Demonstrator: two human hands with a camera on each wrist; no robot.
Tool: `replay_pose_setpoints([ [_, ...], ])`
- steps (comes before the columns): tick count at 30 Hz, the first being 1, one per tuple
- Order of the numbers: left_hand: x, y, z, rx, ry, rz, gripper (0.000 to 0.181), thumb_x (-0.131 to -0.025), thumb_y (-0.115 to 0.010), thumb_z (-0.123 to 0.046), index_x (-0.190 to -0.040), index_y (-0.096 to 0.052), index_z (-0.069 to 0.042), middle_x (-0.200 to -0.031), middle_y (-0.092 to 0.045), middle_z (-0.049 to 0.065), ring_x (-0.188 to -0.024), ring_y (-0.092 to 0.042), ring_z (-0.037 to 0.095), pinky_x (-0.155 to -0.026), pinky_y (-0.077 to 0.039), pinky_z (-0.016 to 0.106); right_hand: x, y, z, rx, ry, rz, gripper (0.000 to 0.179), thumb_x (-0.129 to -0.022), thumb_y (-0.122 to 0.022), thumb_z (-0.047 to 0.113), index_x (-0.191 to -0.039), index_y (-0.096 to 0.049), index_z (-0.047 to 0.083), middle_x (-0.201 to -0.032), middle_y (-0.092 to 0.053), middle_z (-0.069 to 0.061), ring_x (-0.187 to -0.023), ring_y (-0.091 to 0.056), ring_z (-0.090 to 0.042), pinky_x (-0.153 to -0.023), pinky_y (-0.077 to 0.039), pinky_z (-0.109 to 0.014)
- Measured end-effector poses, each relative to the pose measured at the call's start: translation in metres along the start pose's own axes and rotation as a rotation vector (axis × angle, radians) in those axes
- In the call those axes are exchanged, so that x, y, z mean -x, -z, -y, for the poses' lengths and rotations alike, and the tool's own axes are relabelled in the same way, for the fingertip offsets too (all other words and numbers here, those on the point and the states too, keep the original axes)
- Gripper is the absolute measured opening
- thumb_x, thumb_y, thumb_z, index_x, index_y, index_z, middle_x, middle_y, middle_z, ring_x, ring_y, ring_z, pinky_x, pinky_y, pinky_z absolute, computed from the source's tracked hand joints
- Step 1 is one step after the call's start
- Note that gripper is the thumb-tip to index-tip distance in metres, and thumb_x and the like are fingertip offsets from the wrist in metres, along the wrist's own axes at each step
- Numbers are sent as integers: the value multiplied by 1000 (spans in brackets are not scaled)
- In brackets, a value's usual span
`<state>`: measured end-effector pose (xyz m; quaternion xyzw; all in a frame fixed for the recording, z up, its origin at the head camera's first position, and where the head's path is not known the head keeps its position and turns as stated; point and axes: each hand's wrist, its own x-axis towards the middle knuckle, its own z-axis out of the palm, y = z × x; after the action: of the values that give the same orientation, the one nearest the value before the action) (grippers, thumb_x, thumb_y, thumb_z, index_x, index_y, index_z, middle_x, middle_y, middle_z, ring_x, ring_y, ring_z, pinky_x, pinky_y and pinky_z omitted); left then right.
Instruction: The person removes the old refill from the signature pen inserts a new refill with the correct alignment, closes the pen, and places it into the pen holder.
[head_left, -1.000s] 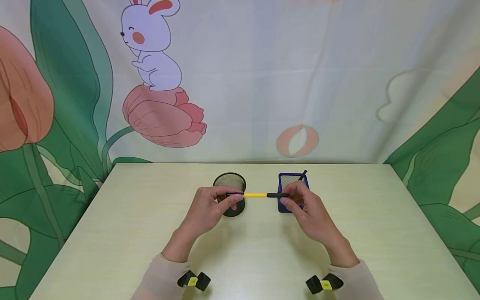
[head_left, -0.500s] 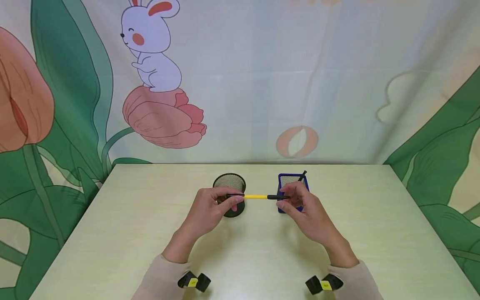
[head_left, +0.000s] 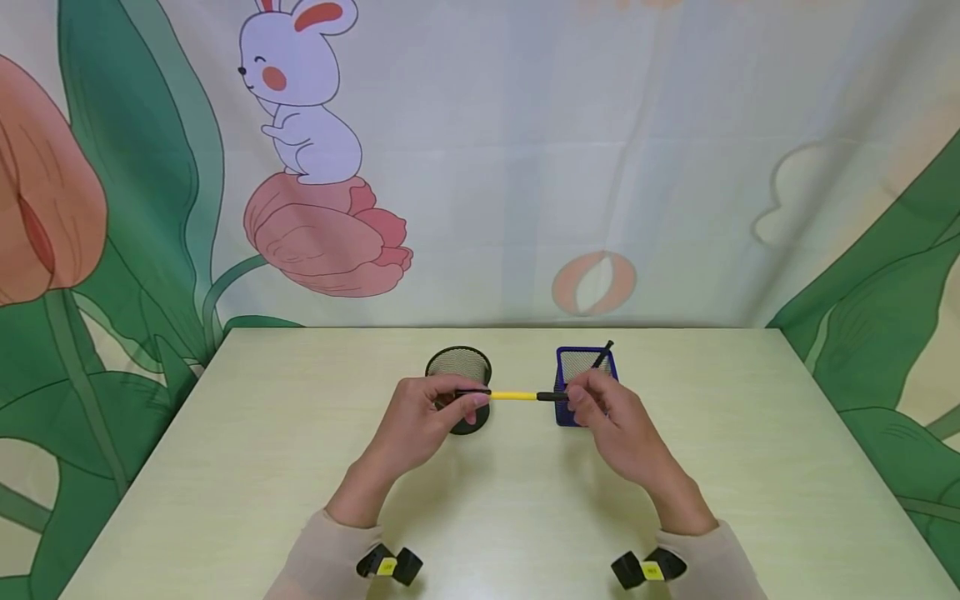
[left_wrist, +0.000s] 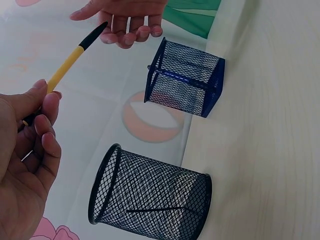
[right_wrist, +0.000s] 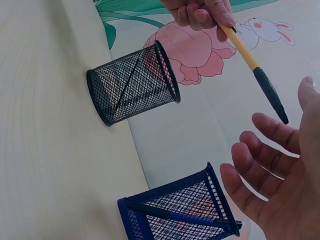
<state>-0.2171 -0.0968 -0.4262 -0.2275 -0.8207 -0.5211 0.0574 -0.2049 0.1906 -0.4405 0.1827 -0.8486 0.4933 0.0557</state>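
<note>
My left hand [head_left: 420,421] pinches a yellow pen [head_left: 513,396] with black ends between thumb and fingers, raised level over the table. The pen's black tapered end [right_wrist: 270,95] points toward my right hand [head_left: 618,437]. In the right wrist view that hand's fingers are spread and the thumb stands apart, with the pen's end in the space between them. Behind my left hand stands a round black mesh pen cup [head_left: 459,360]. A square blue mesh pen holder [head_left: 576,360], partly hidden by my right hand, contains a dark pen [right_wrist: 175,216] leaning in it.
The pale wooden table [head_left: 495,517] reaches back to a printed curtain [head_left: 480,167] with a rabbit and flowers. Between the black cup and the blue holder lies a gap of bare tabletop. Both wrists carry small black cameras.
My right hand's thumb and fingers have shifted slightly right, off the pen's black end. The pen has sunk a little, still in my left hand. The cup and holder have not moved.
</note>
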Motion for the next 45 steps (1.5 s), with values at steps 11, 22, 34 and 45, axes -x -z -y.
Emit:
replay_pose_setpoints([
  [11, -1, 0, -2, -6, 1, 7, 11, -94, -77, -22, -104, -81, -20, -72, -72, -7, -65, -65, 9, -60, -48, 22, -1, -1, 1, 22, -56, -54, 33, -113, -44, 24, -102, -66, 2, -89, -68, -11, -85, -63, -19, -79, -58, -29],
  [22, -1, -1, -3, -6, -4, 7, 9, -94, -78, -21, -103, -81, -19, -73, -72, -6, -65, -65, 8, -61, -49, 23, -2, -2, 0, 11, -23, -92, 45, -113, -44, 30, -74, -54, 11, -71, -57, -12, -64, -48, -16, -59, -40, -25],
  [34, 0, -1, -4, 8, -3, 16, 11, -94, -78, -23, -103, -81, -19, -73, -73, -5, -66, -66, 10, -62, -50, 23, -2, -3, 1, 12, -32, -80, 48, -113, -44, 33, -73, -53, 8, -72, -58, -15, -64, -47, -15, -59, -39, -26],
  [45, 0, -2, -3, 10, 2, 21, 11, -93, -78, -24, -103, -81, -19, -74, -73, -4, -67, -66, 9, -62, -51, 23, -1, -3, 1, 19, -24, -77, 46, -113, -45, 32, -73, -53, 9, -71, -57, -13, -64, -47, -15, -59, -39, -26],
])
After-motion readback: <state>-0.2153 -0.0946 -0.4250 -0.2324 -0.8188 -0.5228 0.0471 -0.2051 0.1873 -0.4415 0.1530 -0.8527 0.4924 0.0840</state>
